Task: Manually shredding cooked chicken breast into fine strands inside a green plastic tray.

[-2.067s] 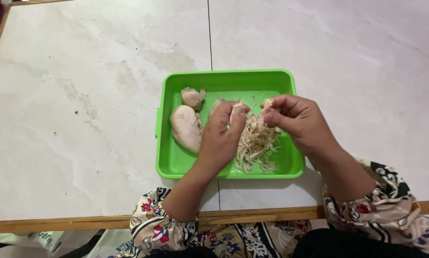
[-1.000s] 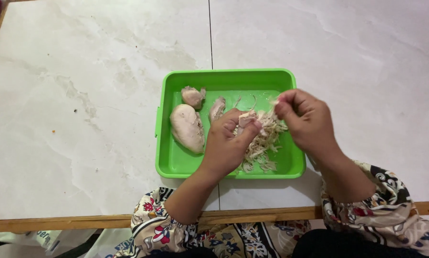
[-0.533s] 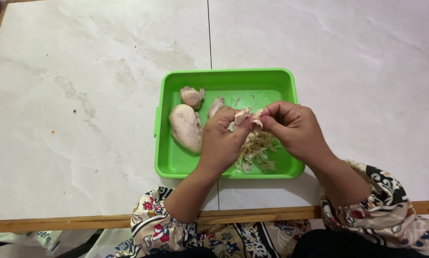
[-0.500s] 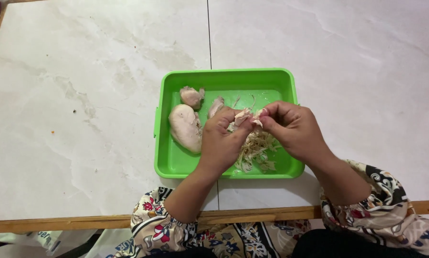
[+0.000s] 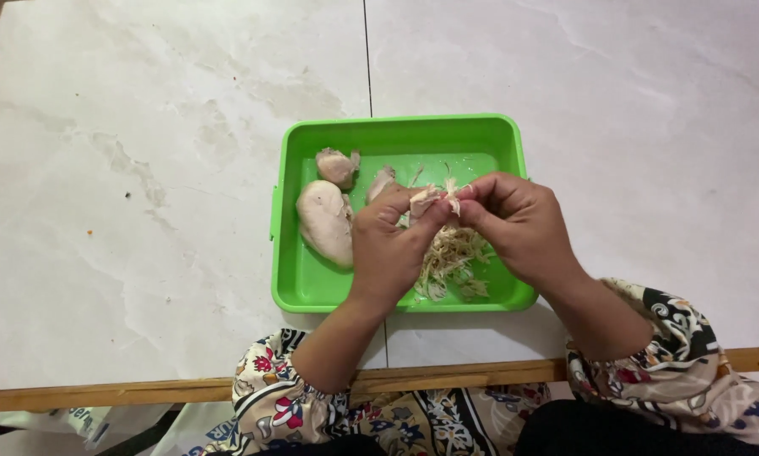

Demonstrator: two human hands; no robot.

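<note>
A green plastic tray (image 5: 400, 133) lies on the pale stone table (image 5: 143, 169). In its left half lie a large whole piece of cooked chicken (image 5: 327, 221) and a smaller piece (image 5: 338, 165). A heap of shredded chicken (image 5: 451, 257) fills the tray's lower right. Above the heap, my left hand (image 5: 389, 245) and my right hand (image 5: 519, 224) meet, both pinching one small piece of chicken (image 5: 434, 196) between fingertips. Another piece shows just left of my left thumb.
The table's wooden front edge (image 5: 100, 395) runs along the bottom. Patterned floral sleeves (image 5: 683, 371) cover my forearms and lap. A white bag corner (image 5: 67, 418) lies below the table at bottom left.
My hands pulled apart over the tray about a second ago, then came back together. They now grip the small piece at fingertip level, slightly higher than before.
</note>
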